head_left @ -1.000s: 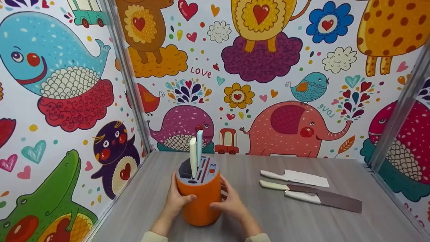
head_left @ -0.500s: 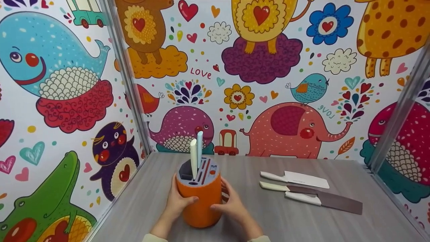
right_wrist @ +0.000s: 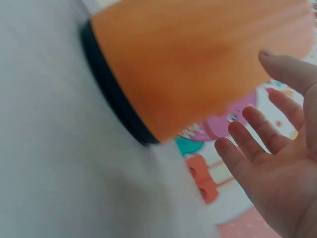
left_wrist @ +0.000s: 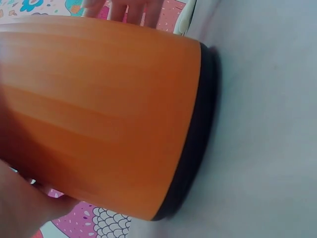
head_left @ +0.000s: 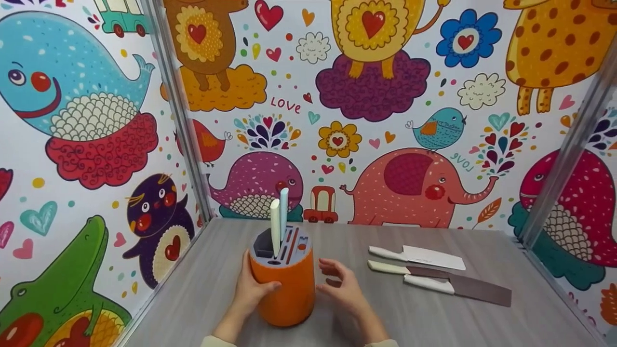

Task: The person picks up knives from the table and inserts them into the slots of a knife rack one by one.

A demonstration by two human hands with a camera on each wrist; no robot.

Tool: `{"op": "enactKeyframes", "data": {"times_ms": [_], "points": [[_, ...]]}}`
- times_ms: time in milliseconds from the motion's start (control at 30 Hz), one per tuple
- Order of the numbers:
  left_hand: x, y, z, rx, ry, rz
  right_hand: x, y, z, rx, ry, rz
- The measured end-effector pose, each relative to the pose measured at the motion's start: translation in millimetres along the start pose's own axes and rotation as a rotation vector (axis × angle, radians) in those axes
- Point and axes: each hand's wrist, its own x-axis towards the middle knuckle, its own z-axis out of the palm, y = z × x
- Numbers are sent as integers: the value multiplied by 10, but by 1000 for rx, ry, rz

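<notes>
An orange knife block (head_left: 287,296) with a grey slotted top and a dark base stands upright on the table. Two knives are in its top, one with a cream handle (head_left: 275,224), the other with a light blue handle (head_left: 284,209). My left hand (head_left: 251,288) holds the block's left side, thumb across the front. On the other side, my right hand (head_left: 344,289) is just off the block with fingers spread and slightly bent. In the right wrist view, the open palm (right_wrist: 282,163) faces the orange wall, and nothing is in it.
To the right on the grey table (head_left: 347,241) lie a white cleaver (head_left: 434,257), a cream-handled knife (head_left: 388,267) with a brown blade, and a white-handled cleaver (head_left: 482,290) with a brown blade overlapping it. Cartoon-printed walls enclose the back and sides.
My right hand has let go of the knife block and moved a little to the right. The left hand keeps its hold, and the block stands in place. The head view has shifted slightly.
</notes>
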Motion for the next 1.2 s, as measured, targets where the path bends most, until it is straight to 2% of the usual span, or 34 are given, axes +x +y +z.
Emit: {"op": "enactKeyframes", "data": {"times_ms": [167,233,300,467,567,767,833,933,1200], "points": [[34,43,-29,-20,-5,-25,-102,-88,-403,-150,126,-142],[37,58,-53,-26,-1,-41,-131,-124,-567,-215,178,-175],[36,69,-75,-25,-1,-67,-155,-169,-730,-284,225,-174],[48,84,-113,-1,-15,-100,-232,-170,-1138,-632,370,-184],[59,91,-140,22,-13,-103,-304,-49,-1341,-773,429,-149],[63,90,-166,59,-13,-95,-399,253,-1633,-805,442,-26],[53,85,-166,68,-15,-110,-417,319,-1700,-826,432,9],[48,75,-150,69,-13,-130,-444,365,-1779,-858,431,64],[60,62,-49,68,-43,-166,-532,373,-1940,-907,430,272]]}}
